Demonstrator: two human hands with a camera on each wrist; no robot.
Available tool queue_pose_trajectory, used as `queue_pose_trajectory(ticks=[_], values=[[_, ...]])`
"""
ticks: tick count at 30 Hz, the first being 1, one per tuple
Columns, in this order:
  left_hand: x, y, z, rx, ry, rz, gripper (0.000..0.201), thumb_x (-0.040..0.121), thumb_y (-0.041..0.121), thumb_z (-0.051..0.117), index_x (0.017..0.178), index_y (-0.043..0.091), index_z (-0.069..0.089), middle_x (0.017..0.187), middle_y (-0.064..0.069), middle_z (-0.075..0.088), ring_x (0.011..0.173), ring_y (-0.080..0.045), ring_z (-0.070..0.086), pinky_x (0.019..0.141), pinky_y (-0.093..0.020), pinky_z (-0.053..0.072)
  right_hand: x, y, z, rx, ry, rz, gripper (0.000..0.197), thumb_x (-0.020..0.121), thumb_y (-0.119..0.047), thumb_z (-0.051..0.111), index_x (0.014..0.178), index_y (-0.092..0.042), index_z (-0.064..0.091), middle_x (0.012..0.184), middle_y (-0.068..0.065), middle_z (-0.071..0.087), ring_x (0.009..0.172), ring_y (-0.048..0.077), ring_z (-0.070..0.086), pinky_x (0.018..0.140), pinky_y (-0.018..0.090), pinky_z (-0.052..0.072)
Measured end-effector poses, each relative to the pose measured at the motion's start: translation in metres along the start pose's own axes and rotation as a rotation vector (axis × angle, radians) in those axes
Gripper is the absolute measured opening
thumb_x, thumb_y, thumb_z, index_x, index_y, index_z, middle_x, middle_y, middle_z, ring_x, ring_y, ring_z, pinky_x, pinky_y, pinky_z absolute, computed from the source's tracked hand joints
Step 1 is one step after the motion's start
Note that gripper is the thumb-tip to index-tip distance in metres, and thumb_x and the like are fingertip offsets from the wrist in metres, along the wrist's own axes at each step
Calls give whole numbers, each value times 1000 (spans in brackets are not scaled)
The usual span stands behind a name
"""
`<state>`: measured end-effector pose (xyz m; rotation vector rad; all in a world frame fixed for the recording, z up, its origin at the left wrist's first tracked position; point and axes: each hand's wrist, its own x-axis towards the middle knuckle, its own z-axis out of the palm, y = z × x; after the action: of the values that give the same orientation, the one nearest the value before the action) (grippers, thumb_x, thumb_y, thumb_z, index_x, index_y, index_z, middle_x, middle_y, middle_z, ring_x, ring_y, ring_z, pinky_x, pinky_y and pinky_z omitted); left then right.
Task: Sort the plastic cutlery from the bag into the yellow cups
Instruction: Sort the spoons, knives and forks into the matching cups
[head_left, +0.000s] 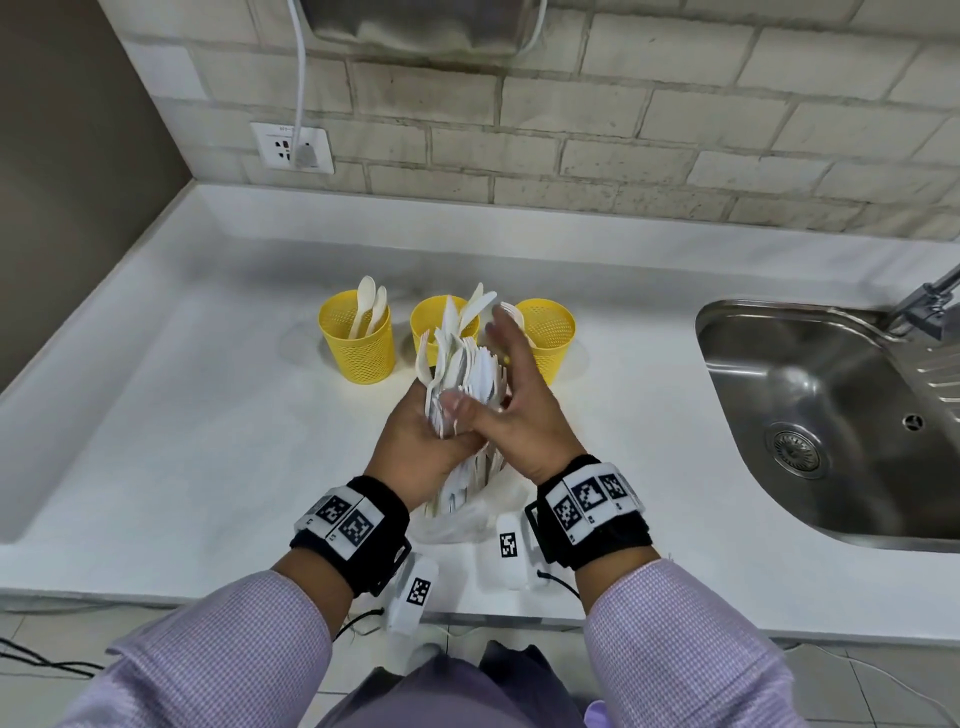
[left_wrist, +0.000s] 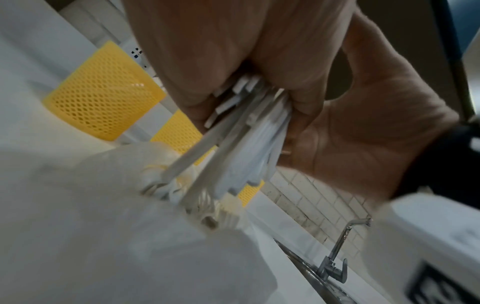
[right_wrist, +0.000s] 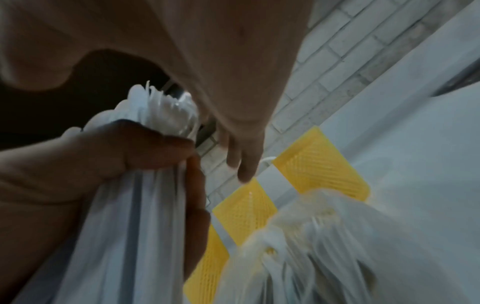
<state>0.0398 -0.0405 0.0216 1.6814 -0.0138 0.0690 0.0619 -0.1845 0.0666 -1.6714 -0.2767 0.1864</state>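
Note:
Three yellow mesh cups stand in a row at the back of the white counter. The left cup (head_left: 358, 343) holds two cream spoons (head_left: 366, 306). White cutlery sticks out of the middle cup (head_left: 426, 325). The right cup (head_left: 550, 332) is partly hidden behind my right hand. My left hand (head_left: 410, 452) grips a thick upright bundle of white cutlery (head_left: 467, 364) (left_wrist: 246, 154) (right_wrist: 161, 109). My right hand (head_left: 519, 410) lies against the bundle's right side with straight fingers (right_wrist: 241, 164). Below the hands, the clear plastic bag (head_left: 457, 514) (left_wrist: 130, 226) (right_wrist: 324, 246) holds more cutlery.
A steel sink (head_left: 779, 374) with a tap (head_left: 930, 301) is set into the counter at the right. A wall socket (head_left: 291, 148) with a white cable sits on the brick wall behind. The counter's front edge is just under my wrists.

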Motion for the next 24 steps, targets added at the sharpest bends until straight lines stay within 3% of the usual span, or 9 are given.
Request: queue_pose_trajectory(ticks=[2,4,9,11,14,17,20,22,24], values=[[-2,0,-1,12,-1,-9,65,81,-2,81,137,16,55,124,9,73,118,-10,68,101,-33,52,6,-10,1,-91,92,-123,92,84,-51,72,160,-32,25,165,-9,31,149,5,33,121,35,34],[-3,-1,-1,21,-17,-22,68,78,6,83,139,16,54,126,3,72,119,-14,68,104,-39,52,15,-19,1,-261,94,-229,79,91,-45,68,159,-24,32,165,-5,32,152,9,29,123,34,28],[-3,7,1,58,-42,-11,63,77,0,85,131,16,56,117,9,73,108,2,68,90,-18,51,22,-33,11,-551,130,-374,52,92,-30,66,139,-10,59,135,6,65,124,21,60,105,34,45],[-1,15,0,102,-43,21,59,72,12,85,124,22,57,111,17,70,99,12,66,82,-10,48,19,-29,18,-600,180,-441,42,93,-27,65,131,-9,66,128,7,69,118,24,64,99,39,51],[0,18,-2,126,-45,32,59,68,23,79,123,24,57,111,18,70,100,12,65,81,-10,48,16,-27,20,-632,243,-464,34,95,-25,63,123,-8,70,122,8,73,111,26,68,94,42,54],[-2,16,-3,101,-35,26,63,69,23,82,127,24,57,115,13,72,106,3,68,87,-19,52,14,-33,20,-657,238,-486,37,95,-29,62,122,-7,72,121,9,74,111,27,69,93,42,55],[0,18,-5,36,-12,40,62,76,10,85,131,19,58,117,10,73,109,-3,69,90,-20,52,7,-38,12,-571,277,-449,51,97,-35,59,140,-8,59,142,7,62,132,20,57,111,32,43],[2,20,-9,-12,8,40,56,79,7,83,131,12,60,117,1,75,110,-12,71,93,-28,54,1,-34,2,-398,368,-339,62,94,-44,56,147,-13,52,148,2,57,137,11,51,115,25,38],[4,27,-11,-61,18,32,52,80,13,81,128,9,62,116,-4,75,107,-19,72,94,-35,56,-5,-20,-5,-149,337,-178,72,88,-53,57,150,-18,48,150,-4,54,138,5,49,117,31,39]])
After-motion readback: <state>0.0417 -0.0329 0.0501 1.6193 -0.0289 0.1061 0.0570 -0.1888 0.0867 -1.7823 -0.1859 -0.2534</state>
